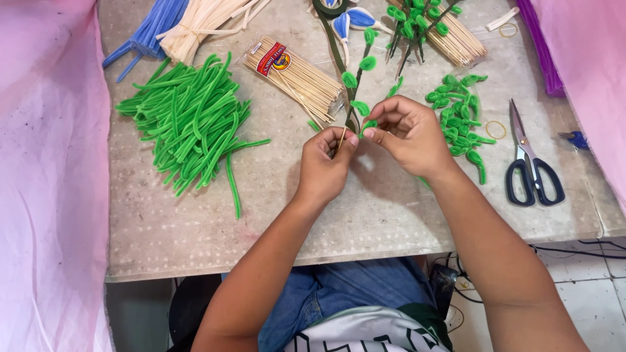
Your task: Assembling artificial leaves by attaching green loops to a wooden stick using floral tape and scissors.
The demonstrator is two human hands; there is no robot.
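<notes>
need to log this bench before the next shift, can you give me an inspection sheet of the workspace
surface: pale speckled table, worn
job's things: leafy stem on a thin stick, held over the table
clutter: green pipe cleaners, packet of sticks, folded green leaves, scissors, blue and cream bundles at the far edge
hands: left hand pinches the stick; right hand pinches a leaf at the stem
cables: black cables under the table, right side
surroundings: pink cloth on both sides, tiled floor

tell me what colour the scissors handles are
Dark navy, nearly black, on the scissors; clearest in the head view.
</notes>
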